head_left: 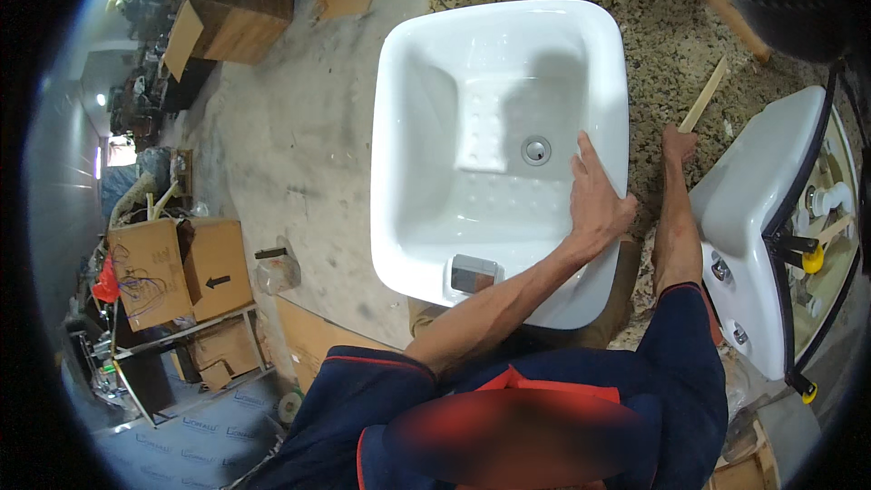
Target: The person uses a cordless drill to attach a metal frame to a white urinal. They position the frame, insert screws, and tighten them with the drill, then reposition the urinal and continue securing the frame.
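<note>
A white square basin [417, 209], like a foot-soak tub, stands in front of me, tilted a little. Its floor has rows of raised bumps, a round metal drain [536, 151] and a small boxy fitting [474, 273] near its close edge. My left hand [599, 195] reaches across and grips the basin's right rim, fingers along the inner wall and thumb over the edge. Beside the basin on the right, my right hand [679, 143] is closed around a thin wooden stick [706, 95], which points up and away over the speckled stone slab [667, 27].
At the right a second white basin [758, 181] lies on its side, its underside showing pipes and yellow-tipped feet. Cardboard boxes [150, 268] sit on a metal-framed rack at left. Another open carton [245, 23] stands far left on the concrete floor [299, 127].
</note>
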A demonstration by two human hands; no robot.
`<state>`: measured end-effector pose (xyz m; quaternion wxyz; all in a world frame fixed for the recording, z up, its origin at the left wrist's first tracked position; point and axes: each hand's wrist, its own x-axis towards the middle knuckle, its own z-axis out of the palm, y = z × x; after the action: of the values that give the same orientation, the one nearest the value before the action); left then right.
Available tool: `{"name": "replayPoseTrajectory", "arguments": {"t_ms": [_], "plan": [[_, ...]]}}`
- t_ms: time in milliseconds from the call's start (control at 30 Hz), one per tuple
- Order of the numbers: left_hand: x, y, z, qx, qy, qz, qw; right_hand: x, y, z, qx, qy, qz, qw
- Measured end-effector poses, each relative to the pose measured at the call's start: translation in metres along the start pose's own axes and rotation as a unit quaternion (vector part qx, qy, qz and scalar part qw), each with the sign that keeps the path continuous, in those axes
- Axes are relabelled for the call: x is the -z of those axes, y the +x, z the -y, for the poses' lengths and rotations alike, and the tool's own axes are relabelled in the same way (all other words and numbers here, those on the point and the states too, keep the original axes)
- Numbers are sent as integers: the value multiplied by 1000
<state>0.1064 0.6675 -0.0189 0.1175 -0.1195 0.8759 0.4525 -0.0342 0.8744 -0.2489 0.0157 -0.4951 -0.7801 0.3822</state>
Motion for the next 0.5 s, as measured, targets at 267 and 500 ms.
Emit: {"name": "replayPoseTrajectory", "arguments": {"t_ms": [267, 500], "plan": [[92, -6, -4, -32, -82, 0, 996, 18, -43, -81, 182, -96, 85, 975], [253, -44, -9, -4, -289, 22, 957, -3, -88, -116, 390, -191, -78, 897]]}}
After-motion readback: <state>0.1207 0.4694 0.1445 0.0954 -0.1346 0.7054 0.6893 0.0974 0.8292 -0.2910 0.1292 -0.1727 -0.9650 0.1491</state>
